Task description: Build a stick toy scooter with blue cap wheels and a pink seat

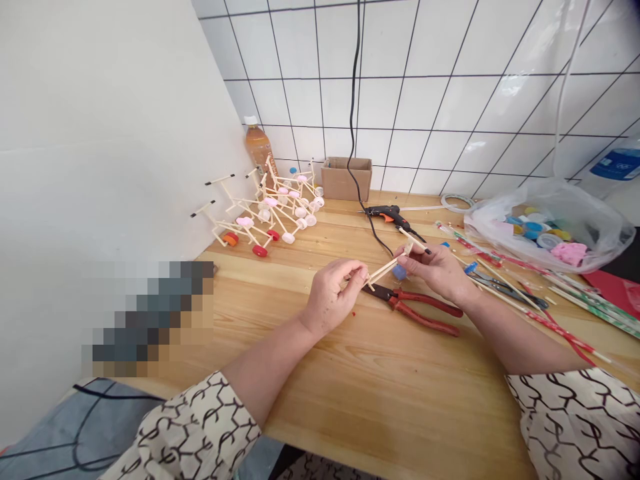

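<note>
Between my two hands is a small frame of wooden sticks (383, 270), held above the table. My left hand (330, 293) pinches its near left end, where a short crosspiece shows. My right hand (437, 270) grips the other end, by an upright and a crossbar with a black tip. Just beneath the frame lie pliers (425, 310) with red handles, their dark jaws partly hidden by my left fingers. A translucent blue piece (399, 272) sits close below my right fingers.
Several stick models with bottle-cap wheels (287, 237) stand at the back left, near a drink bottle (257, 147). A cardboard box (346, 179), a glue gun (387, 215) and its hanging black cord are behind. Scissors (515, 290), straws and a bag of caps (550, 227) lie right.
</note>
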Demonstrator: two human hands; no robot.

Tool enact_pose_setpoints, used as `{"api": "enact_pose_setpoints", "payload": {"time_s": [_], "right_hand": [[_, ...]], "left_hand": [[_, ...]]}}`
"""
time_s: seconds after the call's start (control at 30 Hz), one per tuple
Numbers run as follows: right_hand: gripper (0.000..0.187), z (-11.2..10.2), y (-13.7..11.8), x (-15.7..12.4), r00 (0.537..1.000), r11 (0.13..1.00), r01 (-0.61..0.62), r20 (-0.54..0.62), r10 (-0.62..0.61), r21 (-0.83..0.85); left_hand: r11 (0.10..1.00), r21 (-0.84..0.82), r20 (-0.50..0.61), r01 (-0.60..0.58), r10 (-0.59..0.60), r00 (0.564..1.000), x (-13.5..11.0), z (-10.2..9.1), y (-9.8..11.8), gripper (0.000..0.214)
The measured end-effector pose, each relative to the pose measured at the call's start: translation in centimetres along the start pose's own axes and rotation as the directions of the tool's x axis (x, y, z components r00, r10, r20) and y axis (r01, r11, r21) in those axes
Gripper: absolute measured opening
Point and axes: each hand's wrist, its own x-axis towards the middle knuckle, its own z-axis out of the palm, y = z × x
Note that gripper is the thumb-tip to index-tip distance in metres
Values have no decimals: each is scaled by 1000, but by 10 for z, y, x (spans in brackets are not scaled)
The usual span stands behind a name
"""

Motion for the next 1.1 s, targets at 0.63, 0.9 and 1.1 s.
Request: {"api": "enact_pose_setpoints", "payload": {"time_s": [0.63,0.9,1.1], "right_hand": [[28,1,2,1,1000,999,-2,3,2,36],[29,1,3,1,1000,1000,-12,-12,12,15],[28,1,2,1,1000,1000,-6,-2,6,18]], "left_hand": [[1000,30,-52,-5,7,999,-3,8,-8,6],[999,33,-42,4,-3,999,-3,8,-6,7],[999,34,-36,-3,5,999,-3,8,-6,7]]}}
